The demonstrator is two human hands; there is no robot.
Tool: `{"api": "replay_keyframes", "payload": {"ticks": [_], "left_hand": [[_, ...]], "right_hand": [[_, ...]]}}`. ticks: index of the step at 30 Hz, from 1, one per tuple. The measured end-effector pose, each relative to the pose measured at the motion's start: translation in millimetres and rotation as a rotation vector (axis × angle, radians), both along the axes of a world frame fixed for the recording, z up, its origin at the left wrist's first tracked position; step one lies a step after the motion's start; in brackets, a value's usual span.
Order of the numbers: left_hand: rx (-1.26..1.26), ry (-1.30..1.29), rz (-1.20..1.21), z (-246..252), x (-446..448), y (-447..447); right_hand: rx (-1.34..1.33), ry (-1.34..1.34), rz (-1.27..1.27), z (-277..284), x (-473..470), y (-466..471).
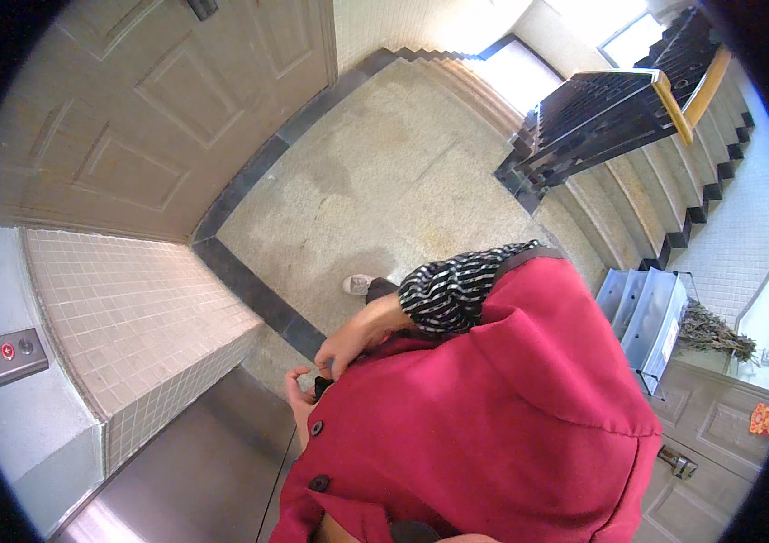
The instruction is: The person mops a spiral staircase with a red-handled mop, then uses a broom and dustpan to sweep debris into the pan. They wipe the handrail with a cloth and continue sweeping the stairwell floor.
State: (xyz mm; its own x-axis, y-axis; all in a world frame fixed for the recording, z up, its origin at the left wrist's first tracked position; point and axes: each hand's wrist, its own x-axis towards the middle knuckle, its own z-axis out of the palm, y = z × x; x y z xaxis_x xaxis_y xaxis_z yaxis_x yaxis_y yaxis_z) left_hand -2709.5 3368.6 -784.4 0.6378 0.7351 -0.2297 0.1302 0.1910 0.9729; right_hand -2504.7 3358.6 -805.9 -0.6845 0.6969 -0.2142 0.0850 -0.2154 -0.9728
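Note:
My right hand (pixel 347 347) comes out of a black-and-white striped sleeve (pixel 449 288) and lies at the front edge of the red coat (pixel 466 400). Its fingertips are close together beside a small black item (pixel 321 387). My left hand (pixel 300 397) is just below, fingers curled near the same black item, its palm and wrist partly behind the coat. What the item is, and which hand grips it, cannot be told. Dark round buttons (pixel 317 428) run down the coat front. A light shoe (pixel 357 284) shows on the floor above the right hand.
Metal elevator doors (pixel 201 448) are at lower left, beside a call panel (pixel 8 360) with a lit red button. A panelled door (pixel 188 88) stands at upper left. Stairs (pixel 629 197) with a black railing (pixel 601 115) rise at right, near a pale blue rack (pixel 652 319) and dried plants (pixel 713 332).

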Motion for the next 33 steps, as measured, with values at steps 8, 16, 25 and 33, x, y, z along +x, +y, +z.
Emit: {"api": "replay_keyframes", "payload": {"ticks": [8,16,25,33], "left_hand": [[-0.133,0.002,-0.046,-10,-4,-1],[-0.089,0.093,-0.022,1,-14,-6],[-0.272,-0.171,0.056,-34,-51,-36],[-0.215,-0.073,0.077,-87,-97,-16]], "right_hand": [[0.595,-0.366,0.08,25,40,-48],[1.065,-0.852,0.087,64,21,-65],[0.634,-0.485,0.03,51,82,-60],[0.331,-1.248,-0.209,-96,170,-61]]}}
